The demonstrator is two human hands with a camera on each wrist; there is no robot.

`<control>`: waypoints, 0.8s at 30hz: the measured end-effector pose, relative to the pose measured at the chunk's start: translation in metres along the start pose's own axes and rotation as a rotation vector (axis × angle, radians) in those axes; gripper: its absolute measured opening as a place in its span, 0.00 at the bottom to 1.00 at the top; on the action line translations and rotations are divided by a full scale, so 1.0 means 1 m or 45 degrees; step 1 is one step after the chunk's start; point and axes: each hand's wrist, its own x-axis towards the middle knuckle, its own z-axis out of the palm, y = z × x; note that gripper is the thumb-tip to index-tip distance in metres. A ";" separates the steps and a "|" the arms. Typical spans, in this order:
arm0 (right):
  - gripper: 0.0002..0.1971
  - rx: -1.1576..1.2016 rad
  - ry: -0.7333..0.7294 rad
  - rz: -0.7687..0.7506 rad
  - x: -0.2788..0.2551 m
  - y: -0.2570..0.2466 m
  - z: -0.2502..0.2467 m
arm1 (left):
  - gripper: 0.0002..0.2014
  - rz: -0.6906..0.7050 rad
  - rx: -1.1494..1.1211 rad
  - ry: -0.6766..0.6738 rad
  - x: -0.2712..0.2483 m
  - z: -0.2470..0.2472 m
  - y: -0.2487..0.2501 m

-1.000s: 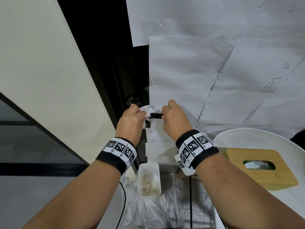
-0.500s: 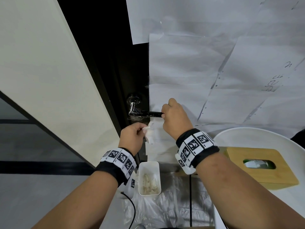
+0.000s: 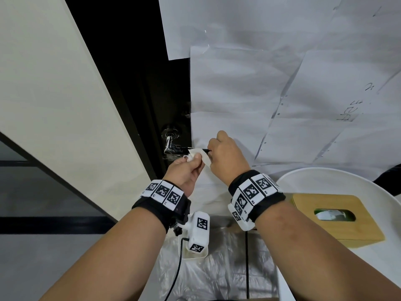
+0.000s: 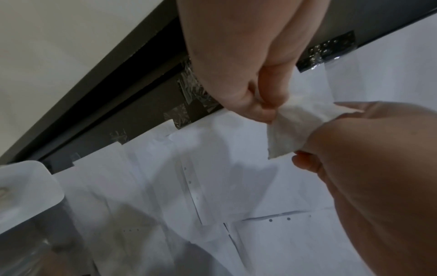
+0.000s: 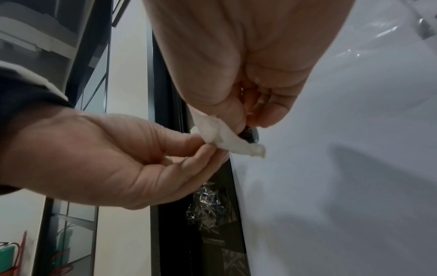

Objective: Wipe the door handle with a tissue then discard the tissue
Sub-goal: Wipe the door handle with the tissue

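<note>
The black door handle sticks out to the right from its round rosette on the dark door edge. My right hand pinches the lever's free end between thumb and fingers. My left hand comes up from below, palm turned up, and pinches a crumpled white tissue. The tissue lies against the underside of the handle, right beside my right fingertips. In the left wrist view the tissue bridges the two hands. Most of the lever's far end is hidden by the tissue and fingers.
White paper sheets are taped over the door. A small white bin stands on clear plastic sheeting below, half hidden by my left wrist camera. A wooden tissue box sits on a round white table at right. A beige wall lies left.
My left hand came off the handle with the tissue, dropped below it, turned palm up and has risen back under the lever. My right hand has kept its pinch on the handle's end.
</note>
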 end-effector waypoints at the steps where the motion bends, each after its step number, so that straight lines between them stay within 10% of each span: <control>1: 0.03 0.002 -0.001 -0.003 0.000 0.000 0.000 | 0.09 0.010 -0.004 0.027 0.001 0.000 0.001; 17: 0.07 -0.019 -0.021 -0.004 0.000 0.001 0.002 | 0.07 0.209 0.212 0.585 -0.010 -0.033 0.009; 24: 0.08 -0.044 -0.021 0.013 0.000 0.000 0.003 | 0.10 0.820 0.835 0.627 -0.034 -0.016 0.016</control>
